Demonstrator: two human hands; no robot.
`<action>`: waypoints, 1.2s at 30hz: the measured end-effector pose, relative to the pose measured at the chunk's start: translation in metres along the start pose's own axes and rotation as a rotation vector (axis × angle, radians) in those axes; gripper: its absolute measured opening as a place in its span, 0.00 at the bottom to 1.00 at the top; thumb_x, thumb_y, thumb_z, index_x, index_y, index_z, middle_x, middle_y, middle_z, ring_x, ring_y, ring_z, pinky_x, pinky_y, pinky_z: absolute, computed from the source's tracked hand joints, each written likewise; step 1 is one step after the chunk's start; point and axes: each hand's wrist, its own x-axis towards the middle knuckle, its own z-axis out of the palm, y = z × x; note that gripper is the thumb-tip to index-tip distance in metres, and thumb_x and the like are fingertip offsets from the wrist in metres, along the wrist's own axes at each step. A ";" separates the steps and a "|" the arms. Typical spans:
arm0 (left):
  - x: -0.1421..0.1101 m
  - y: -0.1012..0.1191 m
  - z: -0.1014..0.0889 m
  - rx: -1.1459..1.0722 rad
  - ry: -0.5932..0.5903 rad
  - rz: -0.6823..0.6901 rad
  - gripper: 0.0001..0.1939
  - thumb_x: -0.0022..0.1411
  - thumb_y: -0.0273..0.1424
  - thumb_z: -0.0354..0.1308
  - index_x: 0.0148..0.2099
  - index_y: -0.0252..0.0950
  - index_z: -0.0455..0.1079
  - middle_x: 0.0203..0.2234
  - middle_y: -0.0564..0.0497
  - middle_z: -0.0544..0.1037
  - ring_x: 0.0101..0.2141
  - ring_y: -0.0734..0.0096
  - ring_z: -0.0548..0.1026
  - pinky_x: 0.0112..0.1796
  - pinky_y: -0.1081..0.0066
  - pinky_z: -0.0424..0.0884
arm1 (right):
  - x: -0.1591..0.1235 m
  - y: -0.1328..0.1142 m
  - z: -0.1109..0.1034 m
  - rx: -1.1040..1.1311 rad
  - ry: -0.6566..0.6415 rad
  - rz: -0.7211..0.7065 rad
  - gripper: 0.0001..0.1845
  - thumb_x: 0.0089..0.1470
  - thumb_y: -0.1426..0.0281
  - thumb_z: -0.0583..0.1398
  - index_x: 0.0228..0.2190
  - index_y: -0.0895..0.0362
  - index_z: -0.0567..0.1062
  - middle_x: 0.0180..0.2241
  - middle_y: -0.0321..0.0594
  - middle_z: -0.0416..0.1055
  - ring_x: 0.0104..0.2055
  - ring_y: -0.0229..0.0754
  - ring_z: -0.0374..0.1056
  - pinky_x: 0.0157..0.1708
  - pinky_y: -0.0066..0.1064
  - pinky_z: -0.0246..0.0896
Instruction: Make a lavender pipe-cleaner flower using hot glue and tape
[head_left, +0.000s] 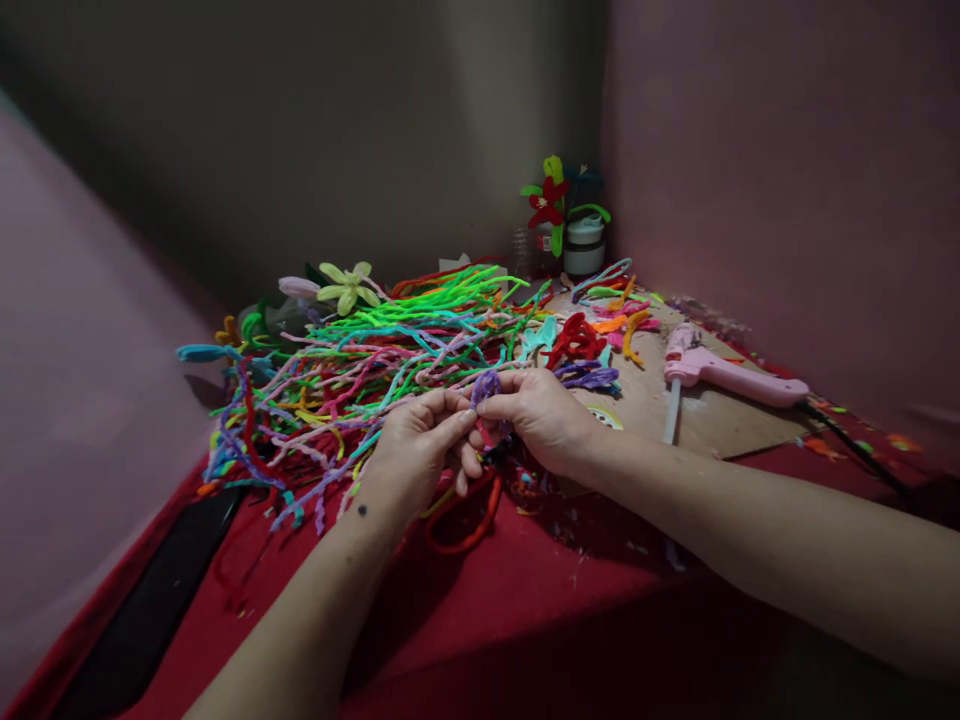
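From afar I see fuzzy stems (405, 340) heaped at ten o'clock, the left hand (420, 440) at eight pinching a purple loop (486, 388) near the dial's centre, the right hand (544, 415) grasping it from four, and a pink glue gun (731, 376) at three.

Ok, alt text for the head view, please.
A left hand and a right hand pinch a purple fuzzy loop over a red cloth. Behind them spreads a heap of multicoloured fuzzy stems; a pink glue gun lies to the right.
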 end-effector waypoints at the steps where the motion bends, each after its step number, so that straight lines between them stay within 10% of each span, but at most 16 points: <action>1: 0.000 -0.001 0.002 0.005 0.026 0.017 0.07 0.53 0.30 0.59 0.31 0.33 0.64 0.16 0.56 0.72 0.11 0.78 0.67 0.11 0.79 0.63 | 0.000 0.000 0.000 -0.013 -0.001 0.001 0.05 0.38 0.79 0.56 0.17 0.59 0.68 0.15 0.34 0.65 0.17 0.32 0.58 0.20 0.26 0.52; 13: 0.001 0.004 -0.006 0.031 0.155 0.118 0.07 0.53 0.30 0.59 0.31 0.33 0.63 0.19 0.56 0.74 0.12 0.78 0.68 0.13 0.77 0.65 | 0.000 -0.010 -0.003 -0.340 0.000 -0.004 0.08 0.45 0.76 0.57 0.17 0.61 0.72 0.16 0.32 0.64 0.18 0.29 0.56 0.20 0.24 0.51; 21: 0.001 0.005 -0.006 0.026 0.157 0.115 0.08 0.52 0.31 0.59 0.32 0.34 0.64 0.16 0.57 0.72 0.12 0.76 0.68 0.13 0.76 0.65 | -0.002 -0.011 -0.002 0.055 -0.049 0.187 0.07 0.43 0.70 0.63 0.23 0.60 0.71 0.21 0.37 0.72 0.20 0.34 0.66 0.23 0.29 0.64; 28: 0.000 0.005 -0.006 0.090 0.187 0.102 0.08 0.52 0.32 0.58 0.32 0.34 0.63 0.17 0.57 0.73 0.11 0.78 0.67 0.11 0.77 0.64 | 0.001 -0.008 -0.007 -0.077 -0.029 0.038 0.08 0.44 0.70 0.64 0.19 0.62 0.75 0.20 0.37 0.71 0.21 0.30 0.62 0.23 0.24 0.58; 36: -0.001 0.002 -0.002 0.165 0.151 0.113 0.07 0.53 0.30 0.57 0.32 0.35 0.61 0.15 0.59 0.71 0.10 0.77 0.67 0.11 0.79 0.62 | 0.004 -0.007 -0.003 0.286 0.136 -0.003 0.15 0.31 0.73 0.69 0.22 0.59 0.69 0.19 0.33 0.70 0.22 0.37 0.69 0.27 0.32 0.69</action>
